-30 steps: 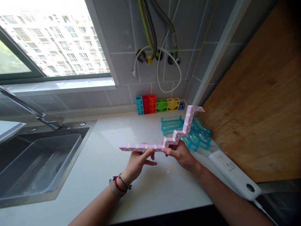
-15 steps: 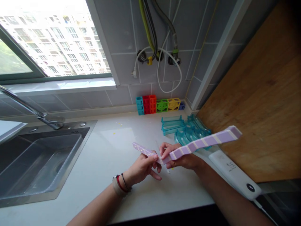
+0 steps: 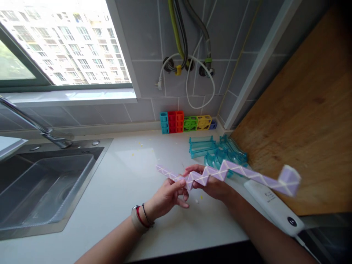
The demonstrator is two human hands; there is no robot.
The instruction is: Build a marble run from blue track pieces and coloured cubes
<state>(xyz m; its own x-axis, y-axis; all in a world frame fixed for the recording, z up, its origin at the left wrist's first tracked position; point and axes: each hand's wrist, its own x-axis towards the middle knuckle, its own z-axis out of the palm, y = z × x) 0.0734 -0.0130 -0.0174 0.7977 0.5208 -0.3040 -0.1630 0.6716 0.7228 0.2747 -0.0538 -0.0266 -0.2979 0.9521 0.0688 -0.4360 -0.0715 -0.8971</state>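
A long purple twist-snake puzzle (image 3: 242, 175) with white seams stretches from the counter's middle out to the right, its far tip bent up. My left hand (image 3: 167, 196) pinches its left part between thumb and fingers. My right hand (image 3: 213, 183) grips the puzzle just right of that, fingers curled round it. Both hands hover a little above the white counter (image 3: 132, 190).
Clear teal track pieces (image 3: 217, 150) lie behind my hands. A row of coloured blocks (image 3: 187, 123) stands against the tiled wall. A steel sink (image 3: 41, 190) with a tap is on the left. A white device (image 3: 275, 205) and a wooden board (image 3: 302, 121) are on the right.
The puzzle's right section swung from upright down to the right and now points out low over the white device. My hands moved slightly toward me.
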